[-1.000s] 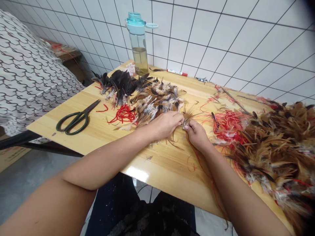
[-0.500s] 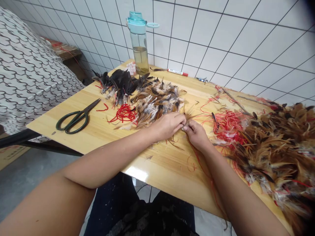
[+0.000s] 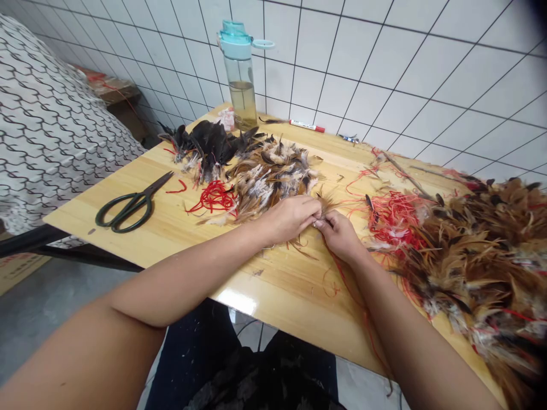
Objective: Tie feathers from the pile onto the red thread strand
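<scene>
My left hand [image 3: 294,217] and my right hand [image 3: 339,232] meet over the wooden table, fingers pinched together. Between their fingertips is a small bunch of brown feathers [image 3: 327,205], its tips fanning out on the far side. A red string [image 3: 342,274] trails from under my right hand toward the table's front edge. Just beyond my left hand lies a pile of brown and white feathers [image 3: 273,176]. Cut red strings [image 3: 213,197] lie left of that pile. The quill ends are hidden by my fingers.
Black-handled scissors [image 3: 128,208] lie at the left. Black feathers [image 3: 211,142] and a water bottle [image 3: 240,80] are at the back, with a red-capped marker [image 3: 306,126] by the tiled wall. To the right are tangled red strings [image 3: 397,219] and a large heap of brown feathers [image 3: 482,245].
Both hands stay together on the feather bunch, with only a slight shift of the fingers. The whole view has moved a little; nothing else has visibly changed.
</scene>
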`<state>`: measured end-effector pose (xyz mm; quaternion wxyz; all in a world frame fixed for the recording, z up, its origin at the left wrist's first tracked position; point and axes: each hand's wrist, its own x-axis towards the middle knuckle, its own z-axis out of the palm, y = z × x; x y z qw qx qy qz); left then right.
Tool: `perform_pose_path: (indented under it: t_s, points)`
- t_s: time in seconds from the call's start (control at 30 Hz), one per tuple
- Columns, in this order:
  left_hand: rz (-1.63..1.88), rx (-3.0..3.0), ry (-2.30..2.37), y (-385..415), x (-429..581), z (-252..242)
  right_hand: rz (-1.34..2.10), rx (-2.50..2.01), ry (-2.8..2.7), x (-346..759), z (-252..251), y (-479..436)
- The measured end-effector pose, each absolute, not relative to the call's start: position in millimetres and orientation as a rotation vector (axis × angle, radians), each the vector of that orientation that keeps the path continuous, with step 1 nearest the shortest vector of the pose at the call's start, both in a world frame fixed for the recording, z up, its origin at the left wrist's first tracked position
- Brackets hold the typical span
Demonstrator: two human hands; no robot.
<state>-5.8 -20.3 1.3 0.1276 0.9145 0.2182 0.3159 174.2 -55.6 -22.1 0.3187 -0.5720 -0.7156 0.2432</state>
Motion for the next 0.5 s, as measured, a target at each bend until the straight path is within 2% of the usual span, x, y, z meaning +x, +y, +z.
perform_pose_path:
  t_s: [0.23, 0.43, 0.5]
  points:
    - [0.952, 2.654, 0.653, -17, -10, 6, 0.613, -1.454, -1.935, 177, -20, -55]
    - [1.202, 2.697, 0.897, -23, -16, 23, 0.659, -1.460, -1.874, 178, -21, -55]
    - [1.182, 2.644, 0.990, -26, -16, 25, 0.673, -1.474, -1.843, 178, -22, -54]
